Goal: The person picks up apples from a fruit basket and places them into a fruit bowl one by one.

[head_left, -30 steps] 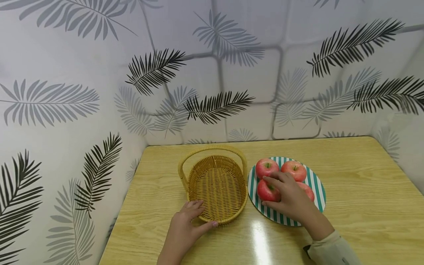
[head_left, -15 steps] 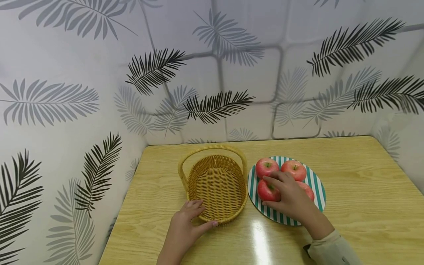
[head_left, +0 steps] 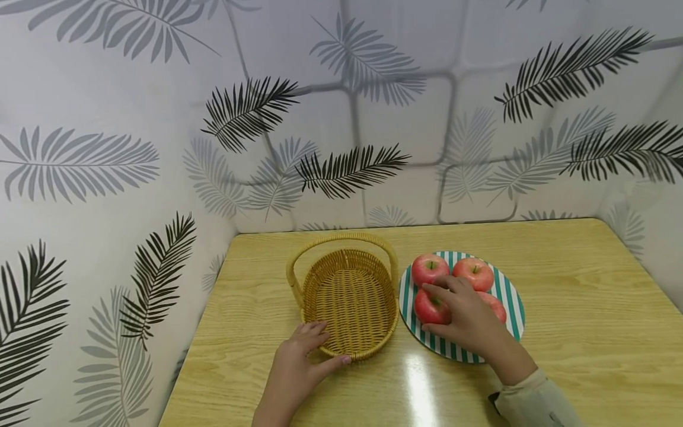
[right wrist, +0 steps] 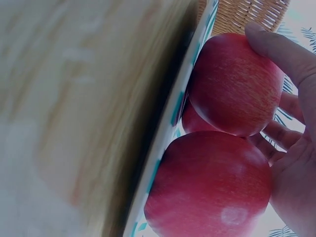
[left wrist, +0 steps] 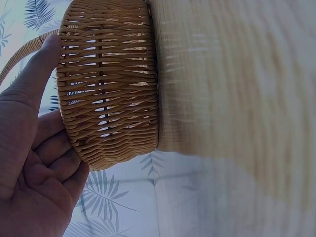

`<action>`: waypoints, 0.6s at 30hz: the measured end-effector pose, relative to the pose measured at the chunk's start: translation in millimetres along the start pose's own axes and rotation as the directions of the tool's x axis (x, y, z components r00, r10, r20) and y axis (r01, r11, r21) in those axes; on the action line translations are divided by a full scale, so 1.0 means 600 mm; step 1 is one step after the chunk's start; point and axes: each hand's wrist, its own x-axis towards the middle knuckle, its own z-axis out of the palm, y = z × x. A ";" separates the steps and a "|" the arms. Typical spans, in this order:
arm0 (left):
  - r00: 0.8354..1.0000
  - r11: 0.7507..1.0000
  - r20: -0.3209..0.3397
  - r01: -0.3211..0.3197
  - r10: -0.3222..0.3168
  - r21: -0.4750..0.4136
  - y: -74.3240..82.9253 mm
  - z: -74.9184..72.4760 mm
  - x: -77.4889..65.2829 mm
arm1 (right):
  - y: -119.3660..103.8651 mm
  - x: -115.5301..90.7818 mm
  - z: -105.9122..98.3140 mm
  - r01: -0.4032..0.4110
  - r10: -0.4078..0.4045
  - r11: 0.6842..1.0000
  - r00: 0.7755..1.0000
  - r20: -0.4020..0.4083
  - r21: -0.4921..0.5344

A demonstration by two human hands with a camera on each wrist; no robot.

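Note:
A round wicker basket (head_left: 349, 302) with an arched handle stands on the table, nothing inside it. My left hand (head_left: 299, 365) holds its near-left rim, fingers at the left and thumb along the front; in the left wrist view the fingers curl against the woven wall (left wrist: 108, 89). To the right lies a round green-and-white striped plate (head_left: 512, 302) bearing several red apples. My right hand (head_left: 472, 317) grips the front-left apple (head_left: 428, 308), thumb on the near side and fingers over the far side. In the right wrist view this apple (right wrist: 237, 84) sits close to the plate.
Beside the gripped apple are a back-left apple (head_left: 428, 268), a back-right apple (head_left: 474, 274) and a front-right apple (head_left: 495, 308), partly behind my right hand. The wooden table (head_left: 587, 296) meets a leaf-patterned wall (head_left: 373, 118) at its back edge.

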 end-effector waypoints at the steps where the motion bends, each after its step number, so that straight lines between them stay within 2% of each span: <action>1: 1.000 1.000 0.000 -0.001 0.001 0.001 0.000 0.000 0.000 | 0.000 0.001 0.001 0.004 -0.004 1.000 1.000 -0.001 -0.010; 7: 1.000 1.000 0.002 -0.004 0.004 0.014 0.002 -0.002 0.000 | -0.003 0.005 0.003 0.030 -0.029 0.998 1.000 0.005 -0.049; 18: 1.000 1.000 -0.007 -0.016 0.017 0.024 0.001 0.000 0.000 | -0.008 0.007 0.000 0.014 -0.012 0.999 0.999 0.035 -0.051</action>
